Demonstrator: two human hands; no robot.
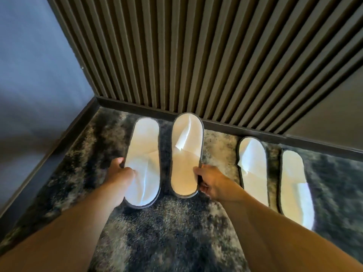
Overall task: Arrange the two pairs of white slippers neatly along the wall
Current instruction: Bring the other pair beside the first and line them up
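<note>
Along the slatted wall (196, 55), four slippers; both hands grip one each.

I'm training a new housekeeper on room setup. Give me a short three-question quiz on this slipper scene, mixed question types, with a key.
1. True or false: each hand grips one slipper of the left pair.
2. How many slippers lie on the carpet in all?
3. Multiple choice: which slipper reaches closest to the slatted wall? A) the slipper in the left hand B) the slipper in the right hand C) the far-right slipper

Key
1. True: the left hand holds the left slipper, the right hand holds the second slipper.
2. Four; the third slipper and the far-right slipper lie untouched.
3. B
</note>
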